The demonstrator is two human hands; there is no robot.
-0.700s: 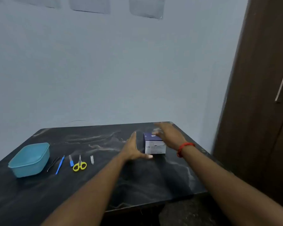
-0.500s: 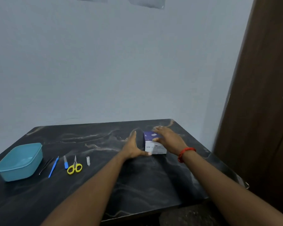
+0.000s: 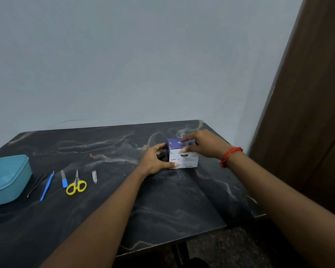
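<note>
A small alcohol swab box [image 3: 188,161], purple on top and white in front, stands on the black marbled table [image 3: 172,200] towards its far right. My left hand [image 3: 153,161] grips the box's left side, with the thumb along the lower front edge. From the right, my right hand [image 3: 207,144] lies over the purple top flap, fingers on top and thumb at the front opening, pinching the flap. A red thread band circles the right wrist.
At the table's left stands a teal plastic tub [image 3: 6,176]. Beside it lie tweezers [image 3: 36,185], a blue-handled tool [image 3: 46,185], a nail file [image 3: 63,178], yellow scissors [image 3: 76,185] and a nail clipper [image 3: 94,176]. A brown wooden door [image 3: 307,113] rises on the right.
My right hand has settled onto the box top with its thumb at the front. My left hand has closed round the box's left side. The view has tilted down.
</note>
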